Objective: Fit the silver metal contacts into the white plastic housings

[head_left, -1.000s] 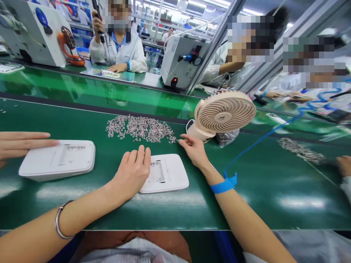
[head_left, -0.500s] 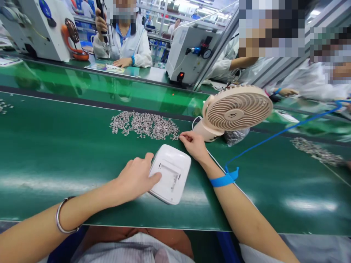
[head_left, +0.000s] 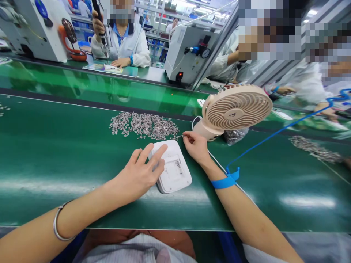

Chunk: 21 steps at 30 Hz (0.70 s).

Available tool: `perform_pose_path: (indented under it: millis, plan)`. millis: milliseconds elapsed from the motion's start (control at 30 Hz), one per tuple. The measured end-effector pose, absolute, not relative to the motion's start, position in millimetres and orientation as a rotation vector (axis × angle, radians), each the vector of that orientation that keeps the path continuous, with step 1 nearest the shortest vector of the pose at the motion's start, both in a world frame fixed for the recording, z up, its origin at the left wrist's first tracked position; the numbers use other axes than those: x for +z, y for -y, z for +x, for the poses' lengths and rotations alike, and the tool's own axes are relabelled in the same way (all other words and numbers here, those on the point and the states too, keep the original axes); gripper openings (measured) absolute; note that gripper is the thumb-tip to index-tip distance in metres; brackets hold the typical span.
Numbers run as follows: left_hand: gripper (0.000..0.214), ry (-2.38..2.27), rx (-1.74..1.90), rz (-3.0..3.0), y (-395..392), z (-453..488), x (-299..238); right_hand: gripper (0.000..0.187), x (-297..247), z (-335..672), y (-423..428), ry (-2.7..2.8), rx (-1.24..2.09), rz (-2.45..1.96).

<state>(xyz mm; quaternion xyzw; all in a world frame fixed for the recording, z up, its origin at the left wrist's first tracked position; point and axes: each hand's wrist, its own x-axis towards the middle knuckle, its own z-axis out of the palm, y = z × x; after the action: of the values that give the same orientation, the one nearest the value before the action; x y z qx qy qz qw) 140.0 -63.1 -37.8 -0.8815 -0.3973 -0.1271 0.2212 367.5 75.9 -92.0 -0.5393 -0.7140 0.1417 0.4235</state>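
Note:
A white plastic housing with a rectangular recess lies on the green work surface in front of me. My left hand is over its left side, fingers spread and partly covering it; whether every fingertip touches cannot be told. Beyond the housing is a loose pile of small metal pieces. At the pile's right end, my right hand has thumb and forefinger pinched on a small metal piece. A blue wrist strap with a coiled cord is around my right wrist.
A beige fan stands just past my right hand, its white cable running under my forearm. Beside it sits a bag of dark parts. More metal pieces lie far right. Across the line, a co-worker sits between machines.
The housing has turned counterclockwise and moved slightly away from me. My left hand has gone from holding its left edge to fingers spread over it. My right hand has shifted slightly right.

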Motion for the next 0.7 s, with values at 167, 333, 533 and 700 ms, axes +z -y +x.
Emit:
perform_pose_path:
  millis: [167,333,533,700]
  plan:
    - [0.015,0.998,-0.533,-2.475,70,147,-39,0.011,-89,366,-73,1.751,0.336,-1.368]
    - [0.01,0.96,-0.47,-2.536,75,155,-43,0.02,-88,362,-72,1.697,0.284,-1.41]
    - [0.008,0.967,-0.44,-2.555,76,156,-42,0.018,-89,353,-72,1.837,0.276,-1.344]
    - [0.006,0.989,-0.437,-2.559,77,156,-41,0.015,-89,352,-71,1.81,0.313,-1.337]
